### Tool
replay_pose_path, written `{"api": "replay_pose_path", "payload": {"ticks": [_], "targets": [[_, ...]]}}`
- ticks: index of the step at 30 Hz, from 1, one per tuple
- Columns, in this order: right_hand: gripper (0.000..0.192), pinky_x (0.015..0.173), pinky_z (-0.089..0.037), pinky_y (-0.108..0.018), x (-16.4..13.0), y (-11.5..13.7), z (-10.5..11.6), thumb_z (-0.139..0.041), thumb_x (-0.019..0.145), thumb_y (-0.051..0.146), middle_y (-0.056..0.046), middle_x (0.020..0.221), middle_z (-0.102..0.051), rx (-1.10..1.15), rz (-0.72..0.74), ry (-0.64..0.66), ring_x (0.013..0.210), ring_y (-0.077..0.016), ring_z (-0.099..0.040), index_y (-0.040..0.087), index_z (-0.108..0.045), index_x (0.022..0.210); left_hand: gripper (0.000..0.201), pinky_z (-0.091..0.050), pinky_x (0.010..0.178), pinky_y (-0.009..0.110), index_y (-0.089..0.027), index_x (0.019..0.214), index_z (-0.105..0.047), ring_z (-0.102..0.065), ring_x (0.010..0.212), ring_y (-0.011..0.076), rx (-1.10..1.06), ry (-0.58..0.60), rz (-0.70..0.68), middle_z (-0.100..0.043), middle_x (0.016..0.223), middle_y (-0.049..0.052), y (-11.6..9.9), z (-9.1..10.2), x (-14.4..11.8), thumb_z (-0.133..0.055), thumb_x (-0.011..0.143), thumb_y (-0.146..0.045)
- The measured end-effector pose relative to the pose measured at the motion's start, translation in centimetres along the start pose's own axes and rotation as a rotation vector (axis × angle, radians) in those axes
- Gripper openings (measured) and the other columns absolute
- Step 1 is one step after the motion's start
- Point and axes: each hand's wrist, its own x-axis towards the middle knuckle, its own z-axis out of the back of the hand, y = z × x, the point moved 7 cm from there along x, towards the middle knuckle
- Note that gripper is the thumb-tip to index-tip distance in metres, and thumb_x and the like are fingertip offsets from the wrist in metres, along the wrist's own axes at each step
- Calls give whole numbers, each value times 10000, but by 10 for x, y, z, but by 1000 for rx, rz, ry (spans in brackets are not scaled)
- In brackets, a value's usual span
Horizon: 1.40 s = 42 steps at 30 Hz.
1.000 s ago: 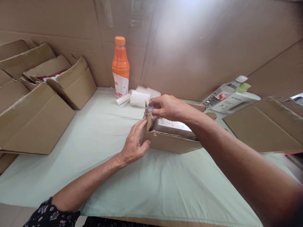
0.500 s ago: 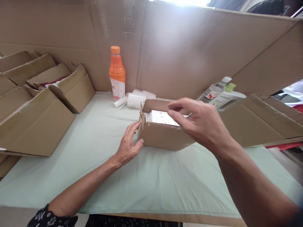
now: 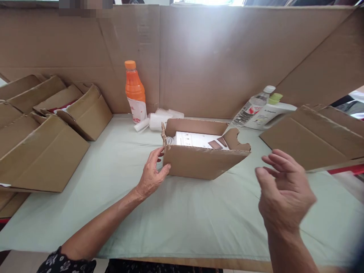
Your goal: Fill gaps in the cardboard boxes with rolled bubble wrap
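Note:
A narrow open-topped cardboard box [image 3: 196, 163] stands on the pale green cloth with its right end torn into a scooped edge. White printed cartons [image 3: 196, 140] fill much of it, with a clear plastic piece [image 3: 170, 140] at the left end. My left hand [image 3: 152, 172] holds the box's left front corner, thumb on the front face and fingers along the left side. To the right of the box, my right hand [image 3: 284, 185] is raised above the cloth, its fingers loosely bent and the thumb apart, with nothing in it.
Behind the box are an orange drink bottle [image 3: 135, 93] and white plastic rolls [image 3: 159, 120]. Several cardboard boxes [image 3: 57, 151] stand at left. A leaning water bottle [image 3: 250, 110], a white jug [image 3: 267, 116] and another cardboard box [image 3: 307, 140] are at right. Tall cardboard [image 3: 199, 60] walls the back.
My right hand has moved from above the box to the right, uncovering its torn right end and the cartons. My left hand stays at the left corner. The view has shifted slightly.

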Motion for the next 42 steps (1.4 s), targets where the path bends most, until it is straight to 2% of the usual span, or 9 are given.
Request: {"api": "replay_pose_path", "payload": {"ticks": [4,7,18,23,26,30,34,38,42], "targets": [[517,963,-520,-513,1,-46,-37,-707,844,458,-82,1279,-664,41,-143,267,1153,-286,-634,273,-595,1313,572,-515,936,400,-239,1422,-482,-590,1142,231,6,-39,14,-586,1334,110,1,-2,3,-622,868,-259],[542,880,-537,-444,-5,-56,-59,-705,825,501,-88,1195,-683,6,-202,374,1024,-251,-649,232,-580,1278,566,-516,945,403,-235,1433,-475,-579,1174,238,-4,-30,15,-591,1341,113,0,-5,2,-600,881,-253],[564,952,-488,-463,-35,-35,-60,-707,805,496,-116,1223,-655,-11,-203,342,1125,-287,-601,211,-556,1268,447,-449,1065,504,-183,1218,-588,-558,1224,310,1,-32,5,-655,1166,114,-10,-9,-20,-671,784,-251],[504,989,-483,-457,-60,-26,-52,-695,850,451,-115,1246,-654,13,-129,304,1162,-286,-602,219,-562,1277,470,-437,1100,468,-169,1294,-574,-575,1246,302,-37,-42,79,-653,1238,128,-13,13,-45,-661,846,-281],[484,1005,-493,-438,-80,-13,-60,-661,888,405,-121,1265,-647,67,-65,326,1190,-276,-603,214,-547,1317,490,-436,1102,410,-187,1352,-556,-563,1281,281,-38,-135,127,-621,1324,128,-8,42,-65,-664,894,-324],[365,925,-529,-380,-96,0,-74,-615,928,364,-100,1180,-675,120,-52,376,1100,-243,-639,208,-588,1258,410,-485,1003,347,-199,1244,-625,-611,1161,247,34,-252,185,-666,1203,90,-4,70,-80,-711,879,-365],[324,843,-519,-352,-84,5,-49,-651,901,379,-64,1055,-689,34,-45,262,958,-223,-646,201,-624,1171,276,-509,880,298,-186,1095,-661,-642,964,198,-40,-178,187,-696,1015,57,-8,50,-78,-687,899,-378],[356,696,-489,-320,-82,6,-7,-701,861,387,-24,854,-653,-148,-59,131,734,-185,-596,194,-637,1153,258,-509,866,286,-181,1107,-658,-645,976,198,-164,-92,218,-713,1059,72,-10,17,-81,-659,917,-355],[344,784,-523,-356,-104,13,-9,-677,882,352,-47,952,-652,-84,-18,190,846,-211,-619,204,-621,1188,252,-486,884,260,-192,1118,-666,-633,1005,190,-167,-123,219,-712,1069,57,-8,30,-93,-673,911,-336]]}}
